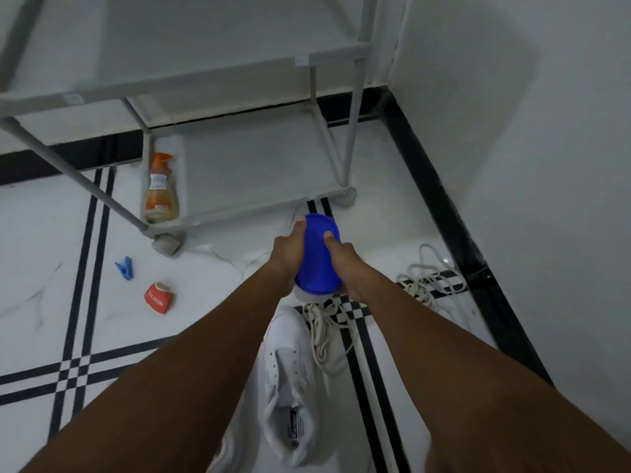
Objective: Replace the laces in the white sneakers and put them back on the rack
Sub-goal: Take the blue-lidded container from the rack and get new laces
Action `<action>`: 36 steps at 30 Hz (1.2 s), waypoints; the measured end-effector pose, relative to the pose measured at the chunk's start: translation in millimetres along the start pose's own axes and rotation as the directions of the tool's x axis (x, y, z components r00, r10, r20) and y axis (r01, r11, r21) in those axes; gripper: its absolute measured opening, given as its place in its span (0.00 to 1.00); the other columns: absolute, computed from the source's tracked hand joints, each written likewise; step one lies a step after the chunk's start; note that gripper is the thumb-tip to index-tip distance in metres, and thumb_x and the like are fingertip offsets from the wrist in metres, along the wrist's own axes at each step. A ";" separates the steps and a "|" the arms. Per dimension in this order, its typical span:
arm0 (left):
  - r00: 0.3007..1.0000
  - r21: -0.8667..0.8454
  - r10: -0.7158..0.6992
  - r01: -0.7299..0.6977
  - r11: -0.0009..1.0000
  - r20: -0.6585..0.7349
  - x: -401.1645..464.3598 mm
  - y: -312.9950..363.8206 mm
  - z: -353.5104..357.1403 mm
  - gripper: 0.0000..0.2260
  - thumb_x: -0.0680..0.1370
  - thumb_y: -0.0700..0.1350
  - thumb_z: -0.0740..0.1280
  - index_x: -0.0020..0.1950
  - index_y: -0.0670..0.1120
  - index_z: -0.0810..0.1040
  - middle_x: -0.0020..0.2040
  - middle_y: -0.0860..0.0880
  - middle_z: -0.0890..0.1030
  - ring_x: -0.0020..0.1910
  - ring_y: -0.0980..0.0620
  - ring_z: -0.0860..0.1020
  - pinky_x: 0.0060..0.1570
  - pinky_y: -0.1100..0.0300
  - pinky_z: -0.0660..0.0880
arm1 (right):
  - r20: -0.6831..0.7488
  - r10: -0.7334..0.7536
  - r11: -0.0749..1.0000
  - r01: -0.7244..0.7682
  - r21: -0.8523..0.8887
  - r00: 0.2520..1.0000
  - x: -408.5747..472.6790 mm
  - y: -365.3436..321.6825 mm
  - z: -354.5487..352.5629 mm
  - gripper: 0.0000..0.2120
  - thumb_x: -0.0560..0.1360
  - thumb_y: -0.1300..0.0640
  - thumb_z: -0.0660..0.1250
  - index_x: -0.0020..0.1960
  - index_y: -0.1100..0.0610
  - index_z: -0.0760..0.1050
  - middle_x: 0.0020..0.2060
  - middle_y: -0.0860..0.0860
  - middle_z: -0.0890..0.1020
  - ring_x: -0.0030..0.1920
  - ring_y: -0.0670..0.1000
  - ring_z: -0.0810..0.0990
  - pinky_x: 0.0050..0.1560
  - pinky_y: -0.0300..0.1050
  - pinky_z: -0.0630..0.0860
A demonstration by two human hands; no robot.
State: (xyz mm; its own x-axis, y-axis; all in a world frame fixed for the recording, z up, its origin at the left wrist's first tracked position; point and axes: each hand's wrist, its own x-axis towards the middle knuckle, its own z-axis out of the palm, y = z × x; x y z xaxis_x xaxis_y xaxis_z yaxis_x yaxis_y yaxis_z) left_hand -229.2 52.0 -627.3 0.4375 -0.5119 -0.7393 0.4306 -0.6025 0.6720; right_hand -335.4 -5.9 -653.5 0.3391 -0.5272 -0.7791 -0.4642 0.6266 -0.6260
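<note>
While both hands, left hand (288,247) and right hand (345,264), clamp a blue-lidded container (317,257) at frame centre, fingers curled around it, a white sneaker (290,380) lies below.

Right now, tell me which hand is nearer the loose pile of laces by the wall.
Right. The right hand grips the blue-lidded container on the side toward the lace pile; the left hand holds its far side.

The crushed red packet (159,298) on the floor reads "NESCAFE".
</note>
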 end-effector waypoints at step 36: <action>0.895 0.059 -0.021 0.052 0.997 -0.446 -179.2 326.8 -258.3 0.13 0.82 0.44 0.65 0.66 0.43 0.70 0.55 0.44 0.76 0.38 0.49 0.79 0.50 0.53 0.83 | 0.123 -0.032 0.993 0.045 -0.108 0.992 -212.4 -345.5 257.8 0.15 0.84 0.47 0.56 0.65 0.54 0.71 0.56 0.55 0.79 0.52 0.56 0.80 0.56 0.55 0.81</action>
State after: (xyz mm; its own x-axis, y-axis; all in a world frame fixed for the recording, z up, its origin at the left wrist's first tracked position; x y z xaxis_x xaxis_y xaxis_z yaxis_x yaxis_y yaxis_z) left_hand 37.0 105.0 -264.1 0.7345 -0.1725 -0.6563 0.4060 -0.6633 0.6287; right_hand -36.1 37.6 -280.0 0.4516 -0.4721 -0.7570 -0.5344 0.5363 -0.6533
